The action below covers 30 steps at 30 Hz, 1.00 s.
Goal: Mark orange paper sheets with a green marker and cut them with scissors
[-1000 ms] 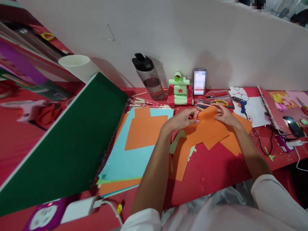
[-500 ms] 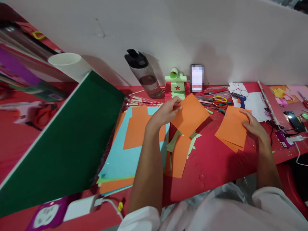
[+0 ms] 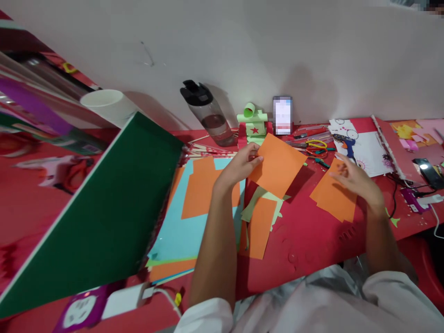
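Observation:
My left hand [image 3: 241,166] pinches an orange paper square [image 3: 280,167] by its left corner and holds it raised over the red table. On the right, my right hand [image 3: 355,178] hovers over a loose pile of orange paper pieces [image 3: 335,199], its fingers apart and slightly curled, nothing visibly held. Below the raised square lie an orange paper strip [image 3: 261,231] and pale green paper scraps [image 3: 255,208]. Left of my left forearm, more orange paper [image 3: 197,196] rests on light blue sheets [image 3: 176,238]. A light green paper model with a red star [image 3: 255,129] stands behind.
A dark green board [image 3: 104,217] leans at the left. A water bottle [image 3: 211,115] and a phone [image 3: 282,115] stand by the wall. Yellow-handled scissors [image 3: 316,144], pens and a blue glue gun [image 3: 348,145] lie at the back right. A white charger [image 3: 123,303] sits at front left.
My right hand has let go of the orange pieces, which now lie fanned on the table, and has lifted slightly. The left hand still holds its square, tilted a little differently.

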Motion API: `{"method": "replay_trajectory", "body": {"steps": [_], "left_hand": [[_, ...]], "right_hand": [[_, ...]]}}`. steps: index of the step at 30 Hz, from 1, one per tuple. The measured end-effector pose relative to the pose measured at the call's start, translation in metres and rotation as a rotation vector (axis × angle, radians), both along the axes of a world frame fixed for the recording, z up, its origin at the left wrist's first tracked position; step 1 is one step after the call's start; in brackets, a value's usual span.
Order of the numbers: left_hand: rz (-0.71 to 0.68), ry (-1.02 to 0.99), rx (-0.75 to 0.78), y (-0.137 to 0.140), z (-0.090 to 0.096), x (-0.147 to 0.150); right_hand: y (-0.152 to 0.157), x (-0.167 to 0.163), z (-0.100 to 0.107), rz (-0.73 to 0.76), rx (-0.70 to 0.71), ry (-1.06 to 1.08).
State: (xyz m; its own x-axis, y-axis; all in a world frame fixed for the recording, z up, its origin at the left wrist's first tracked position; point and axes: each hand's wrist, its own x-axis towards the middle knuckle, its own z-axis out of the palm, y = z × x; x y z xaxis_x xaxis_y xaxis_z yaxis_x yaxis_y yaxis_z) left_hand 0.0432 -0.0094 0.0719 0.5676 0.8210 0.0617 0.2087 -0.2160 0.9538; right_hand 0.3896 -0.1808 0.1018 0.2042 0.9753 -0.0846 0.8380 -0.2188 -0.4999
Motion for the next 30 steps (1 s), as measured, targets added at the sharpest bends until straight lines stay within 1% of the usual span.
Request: {"method": "replay_trajectory", "body": {"steps": [2, 4, 6, 8, 10, 11, 13, 15, 17, 18, 21, 23, 25, 27, 30], "left_hand": [[0.009, -0.021, -0.03, -0.004, 0.003, 0.007], [0.007, -0.04, -0.043, -0.008, 0.005, 0.016], [-0.038, -0.067, -0.031, -0.01, 0.004, 0.023], [-0.07, -0.049, 0.038, -0.011, 0.001, 0.027], [-0.073, 0.033, 0.122, -0.012, 0.0, 0.027], [-0.076, 0.106, 0.147, -0.013, 0.001, 0.025], [-0.097, 0.307, 0.157, -0.017, 0.007, 0.019], [-0.118, 0.56, 0.134, -0.022, 0.015, 0.011], [-0.148, 0.734, 0.085, -0.028, 0.023, 0.004], [-0.18, 0.788, 0.057, -0.032, 0.025, 0.001], [-0.292, 0.911, -0.029, -0.047, 0.024, -0.006], [-0.321, 0.994, -0.042, -0.059, 0.017, -0.008], [-0.317, 1.042, -0.052, -0.071, 0.009, -0.01], [-0.29, 1.054, -0.039, -0.079, 0.001, -0.013], [-0.261, 1.016, 0.022, -0.084, -0.01, -0.018]], "right_hand": [[0.022, -0.03, -0.006, 0.144, -0.021, 0.351], [0.042, -0.056, -0.018, 0.222, 0.008, 0.557], [0.057, -0.073, -0.031, 0.204, 0.096, 0.688], [0.067, -0.081, -0.043, 0.135, 0.157, 0.785], [0.072, -0.079, -0.054, 0.074, 0.197, 0.854], [0.073, -0.075, -0.058, 0.063, 0.202, 0.868], [0.072, -0.064, -0.064, 0.08, 0.182, 0.819], [0.07, -0.052, -0.067, 0.123, 0.158, 0.699], [0.068, -0.04, -0.068, 0.183, 0.127, 0.597], [0.066, -0.036, -0.068, 0.22, 0.104, 0.567], [0.063, -0.028, -0.068, 0.325, 0.017, 0.501], [0.061, -0.027, -0.066, 0.334, -0.014, 0.395], [0.058, -0.028, -0.062, 0.275, -0.004, 0.243], [0.057, -0.031, -0.057, 0.189, 0.04, 0.098], [0.056, -0.036, -0.047, 0.103, 0.15, 0.005]]}}
